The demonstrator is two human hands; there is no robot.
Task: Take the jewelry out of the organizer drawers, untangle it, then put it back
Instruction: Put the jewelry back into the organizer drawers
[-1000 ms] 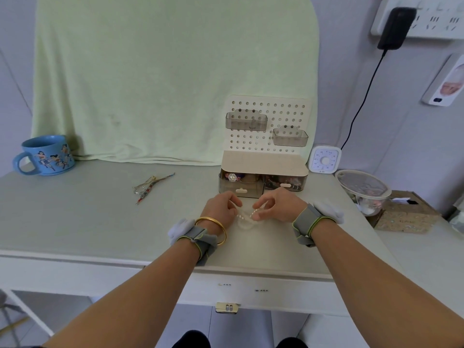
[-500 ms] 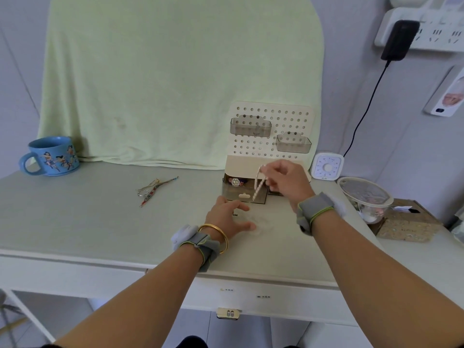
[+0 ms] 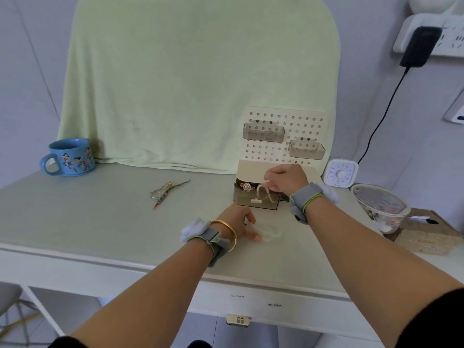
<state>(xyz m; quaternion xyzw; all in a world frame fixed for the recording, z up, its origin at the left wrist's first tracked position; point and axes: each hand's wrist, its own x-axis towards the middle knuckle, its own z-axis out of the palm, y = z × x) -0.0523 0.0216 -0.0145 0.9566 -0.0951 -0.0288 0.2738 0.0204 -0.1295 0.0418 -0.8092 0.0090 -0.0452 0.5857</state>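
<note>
A cream pegboard organizer (image 3: 283, 116) stands at the back of the desk, its left smoky drawer (image 3: 256, 200) pulled out with a watch-like piece (image 3: 246, 186) inside. My right hand (image 3: 286, 180) hovers over that drawer, pinching a pearl strand (image 3: 263, 190) that hangs down into it. My left hand (image 3: 239, 223) rests on the desk in front of the drawer, fingers spread, next to a pale translucent loop (image 3: 271, 231). A tangle of thin colourful bracelets (image 3: 167, 192) lies on the desk to the left.
A blue cartoon mug (image 3: 71, 156) stands at the far left. A white timer (image 3: 340, 173), a lidded clear bowl (image 3: 380, 205) and a woven tissue box (image 3: 426, 234) sit to the right. A green towel (image 3: 195, 79) hangs behind. The desk's front edge is near.
My right hand lifted the pearl strand off the desk and carried it back over the open left drawer, lowering it in. My left hand let go and settled flat on the desk.
</note>
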